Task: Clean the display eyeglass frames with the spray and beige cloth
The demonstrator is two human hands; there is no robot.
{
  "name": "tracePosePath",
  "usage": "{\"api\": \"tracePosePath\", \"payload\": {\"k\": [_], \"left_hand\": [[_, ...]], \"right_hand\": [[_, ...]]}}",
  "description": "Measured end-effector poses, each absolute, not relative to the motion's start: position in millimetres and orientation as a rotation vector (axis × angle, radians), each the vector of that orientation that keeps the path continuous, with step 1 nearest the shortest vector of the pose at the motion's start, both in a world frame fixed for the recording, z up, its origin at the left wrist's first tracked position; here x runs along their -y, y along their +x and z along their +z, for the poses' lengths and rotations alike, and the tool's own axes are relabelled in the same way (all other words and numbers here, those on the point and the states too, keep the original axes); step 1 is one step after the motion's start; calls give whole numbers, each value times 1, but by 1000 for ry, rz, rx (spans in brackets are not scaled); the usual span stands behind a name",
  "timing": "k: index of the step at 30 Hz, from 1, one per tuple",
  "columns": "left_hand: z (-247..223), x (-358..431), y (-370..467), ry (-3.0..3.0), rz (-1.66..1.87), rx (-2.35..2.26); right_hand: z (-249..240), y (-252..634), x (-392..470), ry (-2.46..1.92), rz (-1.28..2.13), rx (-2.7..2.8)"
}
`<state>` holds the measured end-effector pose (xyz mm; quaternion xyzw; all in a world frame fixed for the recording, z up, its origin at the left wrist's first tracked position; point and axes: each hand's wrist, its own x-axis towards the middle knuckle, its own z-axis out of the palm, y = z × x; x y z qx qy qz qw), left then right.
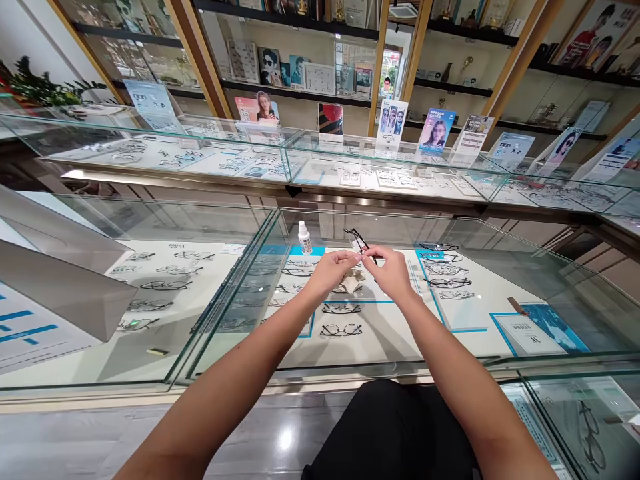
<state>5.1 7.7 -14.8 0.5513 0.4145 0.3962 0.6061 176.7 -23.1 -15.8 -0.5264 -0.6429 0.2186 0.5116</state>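
Observation:
Above the glass display counter [350,353], my right hand [393,272] is closed around a pair of black-framed eyeglasses [355,233]; their dark temples stick out past the fingers. My left hand [334,270] meets it from the other side, thumb and fingers pinched at the eyeglasses. The lenses are mostly hidden by the fingers. Just below the hands, a crumpled beige cloth [352,281] lies on the glass. A white spray bottle [304,239] stands upright on the counter, left of and beyond my hands.
Eyeglasses [341,330] lie in rows inside the case under the glass. A large folded white sign [55,307] stands at the left. Behind runs a second glass counter [320,157] with standing cards [391,127]. Shelves [300,93] line the back wall.

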Motion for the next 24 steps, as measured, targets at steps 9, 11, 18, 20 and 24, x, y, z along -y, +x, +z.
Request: {"api": "tracePosePath", "payload": {"k": [9,11,18,20,24], "left_hand": [[-17,-10,9,1112,931,-960],[-17,-11,9,1115,952,-965],[-15,-10,6,1166,1005,-964],[-14,-10,6,1175,1013,-969],[-13,-10,6,1150,1049,-966]], "right_hand": [[-12,174,27,-1267,412,1683],[-10,174,28,-1277,407,1714],[-3,172,32,-1268,402,1706],[-3,174,29,-1267,400,1647],[-6,179,23,-1261,478,1534]]}}
